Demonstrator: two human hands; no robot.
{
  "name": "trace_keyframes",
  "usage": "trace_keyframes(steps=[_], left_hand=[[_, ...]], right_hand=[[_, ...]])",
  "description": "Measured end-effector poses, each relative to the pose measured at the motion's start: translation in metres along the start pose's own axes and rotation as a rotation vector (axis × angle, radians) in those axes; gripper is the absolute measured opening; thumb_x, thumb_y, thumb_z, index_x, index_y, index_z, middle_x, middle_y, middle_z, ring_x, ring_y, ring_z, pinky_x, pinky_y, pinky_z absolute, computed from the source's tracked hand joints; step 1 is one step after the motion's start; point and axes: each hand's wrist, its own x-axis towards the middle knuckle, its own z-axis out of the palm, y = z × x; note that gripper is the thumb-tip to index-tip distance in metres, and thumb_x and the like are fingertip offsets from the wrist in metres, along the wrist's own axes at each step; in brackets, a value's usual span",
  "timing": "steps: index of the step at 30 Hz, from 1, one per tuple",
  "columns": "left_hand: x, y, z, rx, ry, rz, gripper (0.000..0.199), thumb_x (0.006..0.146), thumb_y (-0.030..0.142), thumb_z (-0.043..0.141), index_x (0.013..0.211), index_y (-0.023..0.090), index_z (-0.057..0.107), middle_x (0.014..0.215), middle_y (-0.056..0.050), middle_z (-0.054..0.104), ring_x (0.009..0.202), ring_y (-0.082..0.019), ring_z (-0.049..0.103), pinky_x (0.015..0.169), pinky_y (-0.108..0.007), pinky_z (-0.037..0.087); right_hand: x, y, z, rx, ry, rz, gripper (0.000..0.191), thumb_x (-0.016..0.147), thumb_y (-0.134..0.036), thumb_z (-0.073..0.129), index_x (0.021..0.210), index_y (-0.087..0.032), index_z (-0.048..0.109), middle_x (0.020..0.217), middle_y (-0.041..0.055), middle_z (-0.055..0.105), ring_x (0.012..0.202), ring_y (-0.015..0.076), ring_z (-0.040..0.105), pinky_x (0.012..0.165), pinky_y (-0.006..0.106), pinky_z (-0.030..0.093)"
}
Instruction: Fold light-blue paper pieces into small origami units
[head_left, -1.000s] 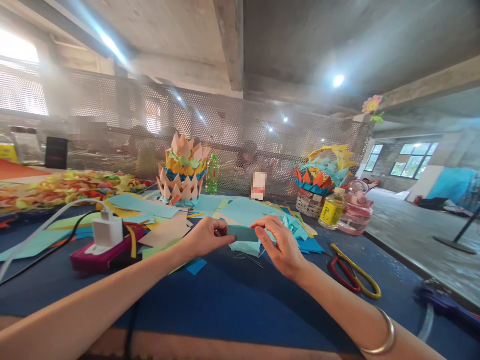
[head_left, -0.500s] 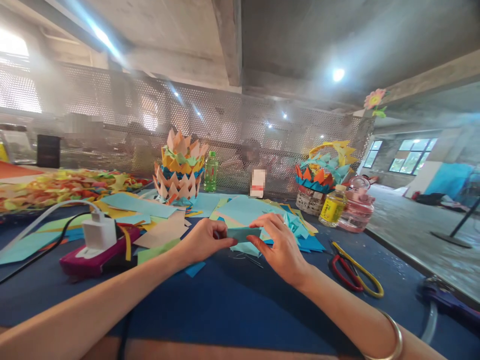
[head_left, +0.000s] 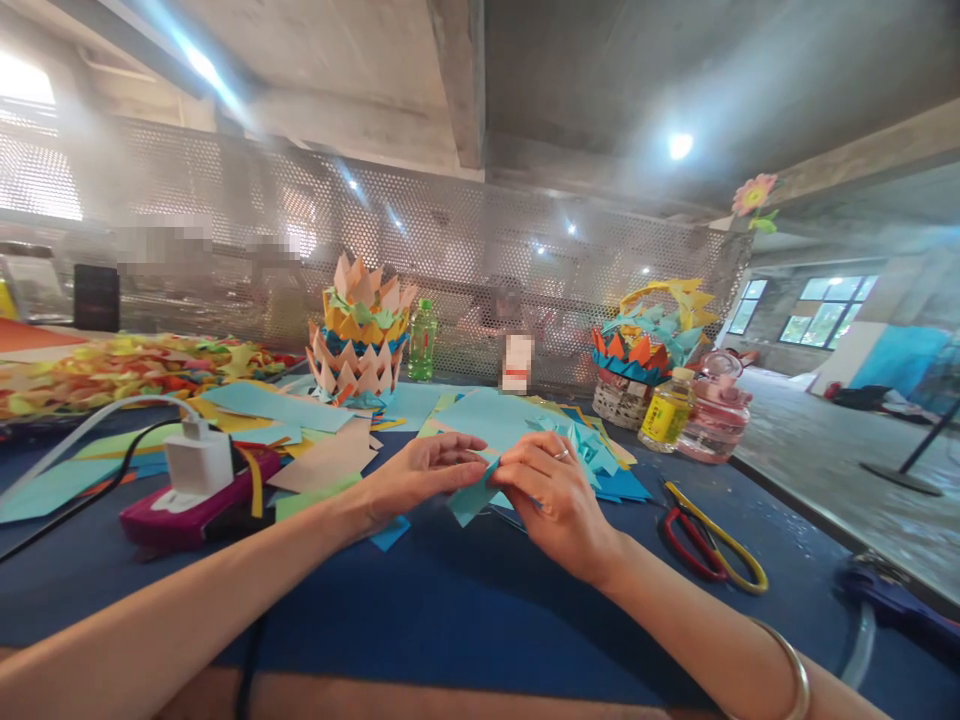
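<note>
A small light-blue piece of paper (head_left: 469, 500) is held above the blue tabletop, one corner hanging down toward me. My right hand (head_left: 555, 495) pinches its upper end between thumb and fingers. Fingers of my left hand (head_left: 427, 470) stretch toward the same end, with the thumb and fingertips closed on the paper's edge. Right behind my right hand lies a cluster of folded light-blue paper pieces (head_left: 574, 445). Larger light-blue sheets (head_left: 480, 415) spread out beyond both hands.
Red-and-yellow-handled scissors (head_left: 712, 540) lie at the right, near a yellow-labelled bottle (head_left: 665, 412) and a pink jug (head_left: 716, 415). Folded-paper baskets (head_left: 360, 340) stand at the back. A purple power strip (head_left: 199, 505) with a white charger sits at left, beside heaped paper pieces (head_left: 142, 370).
The paper has turned from lying level between my hands to slanting downward. My right hand has shifted left, its fingers now over the paper's upper end, and my left fingers have straightened.
</note>
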Motion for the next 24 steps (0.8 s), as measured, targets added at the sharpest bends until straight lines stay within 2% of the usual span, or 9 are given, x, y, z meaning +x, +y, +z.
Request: trace_keyframes(steps=[3, 7, 9, 11, 14, 17, 19, 21, 24], left_hand=[[0.0, -0.002, -0.001, 0.006, -0.067, -0.009, 0.056, 0.07, 0.036, 0.067, 0.119, 0.016, 0.049, 0.104, -0.01, 0.064, 0.095, -0.02, 0.059, 0.082, -0.03, 0.042], [-0.003, -0.002, -0.001, -0.002, -0.105, 0.019, 0.067, 0.069, 0.03, 0.068, 0.128, 0.019, 0.04, 0.116, -0.01, 0.059, 0.101, -0.019, 0.056, 0.089, -0.033, 0.04], [-0.003, -0.003, 0.0, 0.007, -0.119, 0.014, 0.068, 0.067, 0.026, 0.069, 0.127, 0.019, 0.04, 0.113, -0.009, 0.06, 0.1, -0.018, 0.057, 0.088, -0.032, 0.04], [-0.002, -0.004, 0.0, 0.008, -0.132, 0.002, 0.059, 0.066, 0.022, 0.067, 0.122, 0.017, 0.047, 0.102, -0.007, 0.064, 0.093, -0.017, 0.058, 0.083, -0.029, 0.042], [0.0, -0.006, 0.0, -0.02, -0.137, -0.027, 0.036, 0.066, 0.015, 0.062, 0.102, 0.015, 0.06, 0.084, -0.002, 0.067, 0.077, -0.014, 0.06, 0.067, -0.023, 0.043], [0.0, -0.006, 0.0, -0.08, -0.164, -0.098, 0.021, 0.067, 0.017, 0.061, 0.087, 0.014, 0.064, 0.077, 0.0, 0.066, 0.066, -0.011, 0.059, 0.059, -0.02, 0.041], [0.0, -0.006, -0.001, -0.117, -0.136, -0.158, 0.018, 0.066, 0.02, 0.065, 0.083, 0.014, 0.064, 0.074, 0.0, 0.066, 0.061, -0.01, 0.058, 0.056, -0.019, 0.041], [0.0, -0.008, -0.002, -0.156, -0.057, -0.207, 0.02, 0.061, 0.021, 0.07, 0.079, 0.012, 0.064, 0.067, 0.0, 0.066, 0.055, -0.01, 0.057, 0.052, -0.02, 0.041], [0.001, -0.012, -0.003, -0.233, 0.029, -0.227, 0.028, 0.055, 0.022, 0.075, 0.078, 0.011, 0.063, 0.066, -0.002, 0.066, 0.055, -0.013, 0.059, 0.053, -0.023, 0.044]], right_hand=[[-0.001, -0.001, 0.0, -0.006, -0.031, -0.058, 0.017, 0.088, -0.015, 0.047, 0.089, -0.023, 0.062, 0.091, 0.0015, 0.065, 0.094, 0.017, 0.05, 0.085, 0.035, 0.035], [-0.002, -0.001, 0.0, -0.055, -0.05, -0.097, 0.018, 0.087, -0.014, 0.047, 0.088, -0.023, 0.063, 0.093, 0.0009, 0.066, 0.095, 0.0177, 0.05, 0.086, 0.035, 0.034], [-0.002, -0.001, 0.0, -0.068, -0.058, -0.104, 0.019, 0.087, -0.014, 0.047, 0.088, -0.023, 0.063, 0.093, 0.0002, 0.066, 0.096, 0.0177, 0.05, 0.087, 0.035, 0.034], [-0.002, -0.001, -0.001, -0.075, -0.065, -0.106, 0.019, 0.087, -0.014, 0.047, 0.088, -0.024, 0.063, 0.093, -0.0006, 0.066, 0.096, 0.0175, 0.049, 0.087, 0.035, 0.033], [-0.002, 0.0, -0.002, -0.09, -0.072, -0.101, 0.02, 0.087, -0.014, 0.046, 0.089, -0.025, 0.063, 0.093, -0.0014, 0.066, 0.096, 0.0172, 0.049, 0.087, 0.035, 0.033], [-0.002, 0.003, -0.001, -0.103, -0.076, -0.095, 0.02, 0.087, -0.013, 0.047, 0.088, -0.025, 0.063, 0.093, -0.001, 0.065, 0.095, 0.0173, 0.049, 0.087, 0.036, 0.034], [-0.003, 0.004, 0.0, -0.105, -0.077, -0.094, 0.02, 0.086, -0.012, 0.048, 0.089, -0.024, 0.063, 0.094, -0.0003, 0.065, 0.096, 0.0174, 0.049, 0.087, 0.036, 0.034], [-0.003, 0.003, 0.0, -0.108, -0.078, -0.088, 0.02, 0.086, -0.013, 0.048, 0.09, -0.024, 0.063, 0.095, 0.0007, 0.065, 0.096, 0.0178, 0.049, 0.087, 0.036, 0.035], [-0.002, -0.001, -0.001, -0.119, -0.101, -0.088, 0.021, 0.086, -0.014, 0.047, 0.093, -0.026, 0.063, 0.097, 0.0015, 0.064, 0.097, 0.0184, 0.048, 0.087, 0.037, 0.034]])
